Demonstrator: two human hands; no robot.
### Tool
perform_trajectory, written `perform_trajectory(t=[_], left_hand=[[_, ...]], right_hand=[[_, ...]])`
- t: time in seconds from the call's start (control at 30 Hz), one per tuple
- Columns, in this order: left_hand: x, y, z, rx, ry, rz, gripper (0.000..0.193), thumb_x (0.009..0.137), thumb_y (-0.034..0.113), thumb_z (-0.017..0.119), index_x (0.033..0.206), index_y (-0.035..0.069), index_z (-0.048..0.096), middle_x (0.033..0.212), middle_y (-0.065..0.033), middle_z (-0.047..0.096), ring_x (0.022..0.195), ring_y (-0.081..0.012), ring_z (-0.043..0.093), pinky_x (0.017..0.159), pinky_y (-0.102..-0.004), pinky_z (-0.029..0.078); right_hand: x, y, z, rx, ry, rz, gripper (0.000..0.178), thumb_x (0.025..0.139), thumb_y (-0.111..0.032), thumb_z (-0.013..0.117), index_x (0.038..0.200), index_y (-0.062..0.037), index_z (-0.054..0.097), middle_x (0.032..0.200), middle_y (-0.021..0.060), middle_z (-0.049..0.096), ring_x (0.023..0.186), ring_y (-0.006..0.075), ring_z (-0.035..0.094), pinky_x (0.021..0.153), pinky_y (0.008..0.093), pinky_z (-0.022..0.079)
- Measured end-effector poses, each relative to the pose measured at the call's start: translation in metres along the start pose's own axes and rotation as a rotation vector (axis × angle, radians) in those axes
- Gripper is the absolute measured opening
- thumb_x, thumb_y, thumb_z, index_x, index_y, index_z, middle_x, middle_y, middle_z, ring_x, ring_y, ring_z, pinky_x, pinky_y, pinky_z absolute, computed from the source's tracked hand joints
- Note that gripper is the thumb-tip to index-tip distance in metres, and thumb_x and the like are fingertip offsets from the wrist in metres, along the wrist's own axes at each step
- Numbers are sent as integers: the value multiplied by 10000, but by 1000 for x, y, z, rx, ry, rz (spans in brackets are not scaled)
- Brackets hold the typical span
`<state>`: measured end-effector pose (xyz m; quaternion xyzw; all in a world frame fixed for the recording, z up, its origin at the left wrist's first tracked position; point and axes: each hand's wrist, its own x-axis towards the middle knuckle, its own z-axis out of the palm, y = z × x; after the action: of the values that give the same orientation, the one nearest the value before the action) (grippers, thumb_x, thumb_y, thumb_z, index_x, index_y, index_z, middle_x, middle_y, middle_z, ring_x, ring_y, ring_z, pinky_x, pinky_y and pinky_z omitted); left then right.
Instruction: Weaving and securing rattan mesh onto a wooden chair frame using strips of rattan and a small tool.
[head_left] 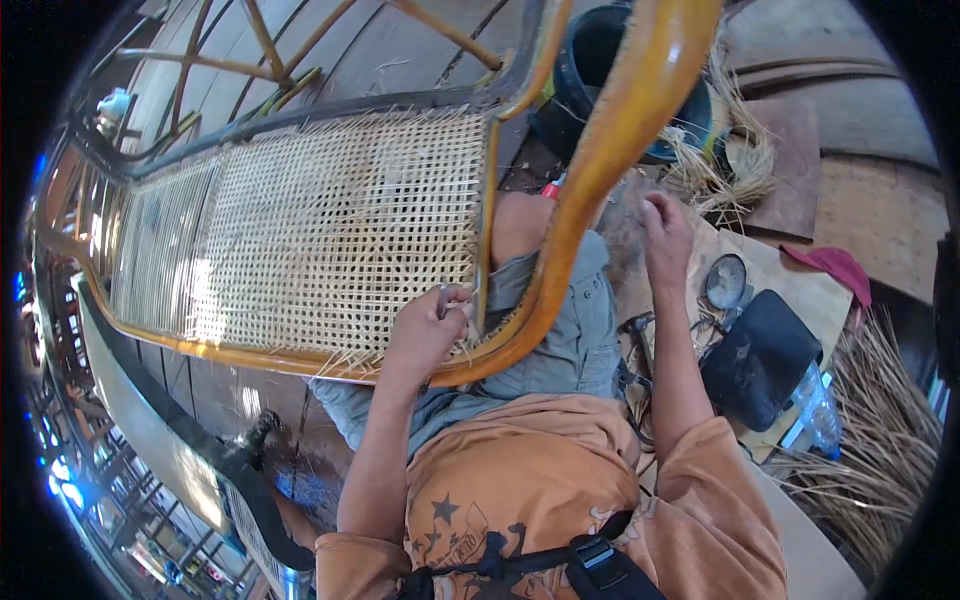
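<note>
Cane weaving at the edge of a woven cane panel (330,225) set in an orange bentwood frame (600,170) resting across the lap. Left hand (428,330), fingers closed on a small metal tool (443,298), works the panel's near corner. Right hand (665,235), fingers pinched together, apparently on a thin strand, too fine to confirm. Next move, judged: drawing the strand taut, calling for steady tension. Loose cane strips (880,440) lie at right.
</note>
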<state>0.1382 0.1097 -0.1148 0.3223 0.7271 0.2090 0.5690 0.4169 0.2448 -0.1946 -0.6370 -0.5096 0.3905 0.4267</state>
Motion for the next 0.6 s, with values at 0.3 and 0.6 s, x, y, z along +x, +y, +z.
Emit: perform_trajectory(t=[0.3,0.6], left_hand=[[-9,2,2,46,-19,-42,274,835,107,524,1081,24,612,664,-24,592,604,-75,550,586,-226,443],[-9,7,3,78,-57,-56,332,866,96,490,1189,46,550,722,-33,583,622,-67,524,613,-224,440]], right_hand=[[46,20,32,-506,-12,-387,166,827,-145,569,944,-44,630,877,134,627,827,272,598,743,310,467],[17,30,-78,-483,41,-122,190,830,-167,548,942,-40,636,883,157,630,841,282,611,751,329,463]])
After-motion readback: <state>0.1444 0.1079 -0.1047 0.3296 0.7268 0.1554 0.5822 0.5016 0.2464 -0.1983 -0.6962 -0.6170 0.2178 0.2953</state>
